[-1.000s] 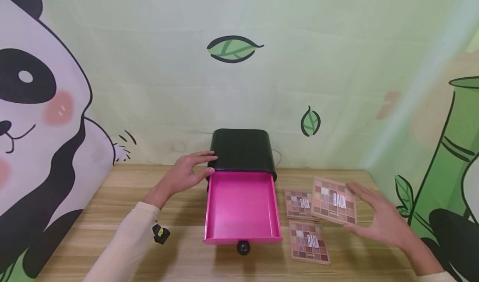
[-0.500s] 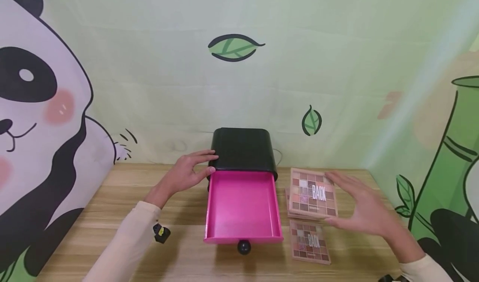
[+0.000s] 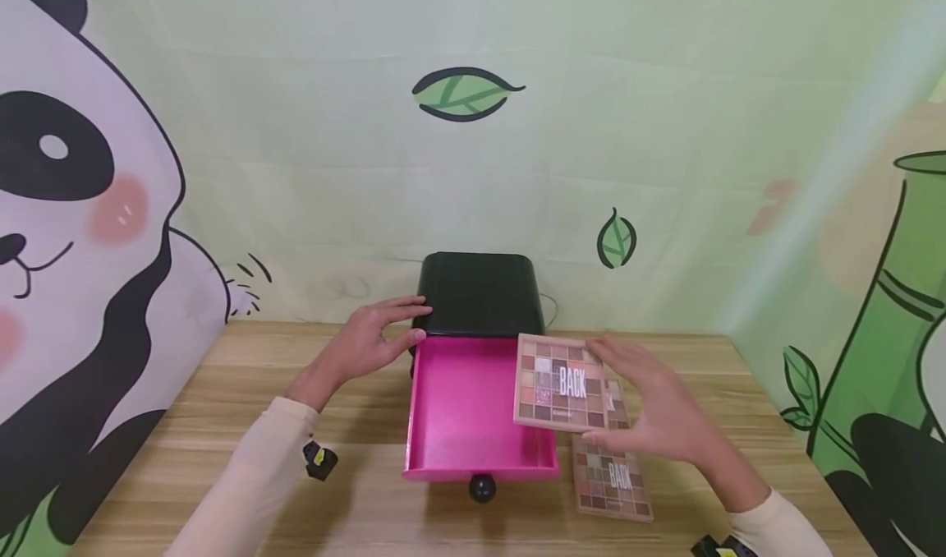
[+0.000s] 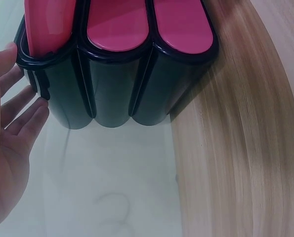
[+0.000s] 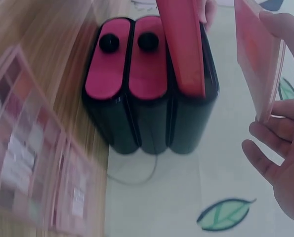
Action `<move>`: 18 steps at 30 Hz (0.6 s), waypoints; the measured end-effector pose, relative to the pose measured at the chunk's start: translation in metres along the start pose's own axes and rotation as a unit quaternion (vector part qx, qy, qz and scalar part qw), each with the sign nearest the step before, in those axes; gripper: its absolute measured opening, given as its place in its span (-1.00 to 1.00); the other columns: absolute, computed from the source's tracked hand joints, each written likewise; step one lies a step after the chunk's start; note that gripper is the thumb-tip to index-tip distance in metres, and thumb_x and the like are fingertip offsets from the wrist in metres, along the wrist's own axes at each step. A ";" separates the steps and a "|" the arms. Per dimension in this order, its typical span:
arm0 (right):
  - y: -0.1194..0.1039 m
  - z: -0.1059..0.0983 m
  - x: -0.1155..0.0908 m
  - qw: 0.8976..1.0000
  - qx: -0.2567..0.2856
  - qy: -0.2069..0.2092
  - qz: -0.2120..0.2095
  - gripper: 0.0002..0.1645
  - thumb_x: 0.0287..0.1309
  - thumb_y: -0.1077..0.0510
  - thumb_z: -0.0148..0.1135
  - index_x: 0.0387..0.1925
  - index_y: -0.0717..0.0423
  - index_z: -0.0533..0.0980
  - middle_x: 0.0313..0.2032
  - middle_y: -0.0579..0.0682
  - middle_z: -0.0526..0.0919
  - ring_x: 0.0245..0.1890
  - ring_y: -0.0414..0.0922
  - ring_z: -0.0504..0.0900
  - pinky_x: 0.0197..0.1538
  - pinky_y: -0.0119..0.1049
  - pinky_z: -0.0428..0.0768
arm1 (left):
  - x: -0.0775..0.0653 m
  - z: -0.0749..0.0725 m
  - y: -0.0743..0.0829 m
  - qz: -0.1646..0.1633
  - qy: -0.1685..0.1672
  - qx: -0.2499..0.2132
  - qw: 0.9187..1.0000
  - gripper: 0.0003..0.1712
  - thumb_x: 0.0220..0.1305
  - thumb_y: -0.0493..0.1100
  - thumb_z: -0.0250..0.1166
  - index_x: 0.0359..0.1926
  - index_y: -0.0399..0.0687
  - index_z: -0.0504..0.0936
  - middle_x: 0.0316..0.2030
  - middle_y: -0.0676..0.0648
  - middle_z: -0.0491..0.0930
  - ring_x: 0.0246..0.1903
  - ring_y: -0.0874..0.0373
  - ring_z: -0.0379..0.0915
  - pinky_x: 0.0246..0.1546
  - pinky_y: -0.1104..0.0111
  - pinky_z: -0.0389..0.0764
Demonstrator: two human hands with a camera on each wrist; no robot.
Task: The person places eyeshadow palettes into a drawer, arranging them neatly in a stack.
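In the head view, my right hand (image 3: 658, 401) pinches an eyeshadow palette (image 3: 547, 380) lettered "BACK" by its right edge. The palette hangs over the right side of a pulled-out pink drawer (image 3: 458, 425), whose visible floor is bare. That drawer is the top one of a black drawer cabinet (image 3: 480, 294). My left hand (image 3: 362, 343) rests against the cabinet's upper left edge, fingers extended on top and thumb at the front. The right wrist view shows the held palette (image 5: 258, 59) between thumb and fingers, with two lower drawers (image 5: 147, 74) pushed in.
More eyeshadow palettes lie right of the drawer: one near the front (image 3: 613, 483), another behind it (image 3: 617, 405), partly hidden by the held one. A black round knob (image 3: 483, 488) juts from the drawer front. The wooden table (image 3: 259, 360) meets a printed backdrop (image 3: 332, 171).
My right hand has carried the palette leftward, from above the table palettes to over the drawer's right side. The left hand and the drawer have stayed in place.
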State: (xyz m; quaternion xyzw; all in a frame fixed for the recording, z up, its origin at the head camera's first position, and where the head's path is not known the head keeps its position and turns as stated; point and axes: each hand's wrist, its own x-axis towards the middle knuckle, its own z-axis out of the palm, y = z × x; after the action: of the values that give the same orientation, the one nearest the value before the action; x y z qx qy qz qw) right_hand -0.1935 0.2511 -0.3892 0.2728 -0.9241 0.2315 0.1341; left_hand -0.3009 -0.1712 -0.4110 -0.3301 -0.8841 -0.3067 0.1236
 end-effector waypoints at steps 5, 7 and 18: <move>-0.013 0.015 0.010 1.000 0.001 -0.007 -0.003 0.33 -0.26 -0.40 0.61 0.51 0.03 0.31 0.49 0.13 0.32 0.47 0.26 0.27 0.34 0.44 0.27 | 0.000 0.001 0.000 -0.002 0.001 -0.002 1.000 -0.48 0.44 0.10 0.28 0.31 0.02 0.62 0.36 -0.12 0.50 0.37 -0.10 0.39 0.30 -0.04 0.49; -0.017 0.020 0.013 1.000 0.001 -0.010 -0.005 0.33 -0.26 -0.42 0.60 0.52 0.03 0.30 0.49 0.13 0.32 0.47 0.26 0.28 0.36 0.41 0.27 | 0.000 0.001 0.000 -0.004 0.000 0.000 1.000 -0.47 0.44 0.12 0.28 0.31 0.02 0.61 0.36 -0.12 0.50 0.38 -0.10 0.39 0.30 -0.04 0.48; -0.040 0.039 0.032 0.999 0.004 -0.039 -0.022 0.33 -0.20 -0.51 0.49 0.54 0.02 0.27 0.52 0.02 0.29 0.50 0.13 0.27 0.39 0.30 0.32 | -0.001 0.002 0.000 -0.012 0.000 0.003 1.000 -0.45 0.43 0.14 0.28 0.31 0.01 0.61 0.36 -0.14 0.49 0.38 -0.12 0.38 0.32 -0.07 0.46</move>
State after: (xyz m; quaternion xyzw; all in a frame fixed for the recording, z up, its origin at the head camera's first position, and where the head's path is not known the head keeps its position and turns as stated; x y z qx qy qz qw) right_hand -0.2016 0.1878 -0.3961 0.3022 -0.9216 0.2212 0.1017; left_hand -0.3000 -0.1705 -0.4125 -0.3188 -0.8890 -0.3055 0.1213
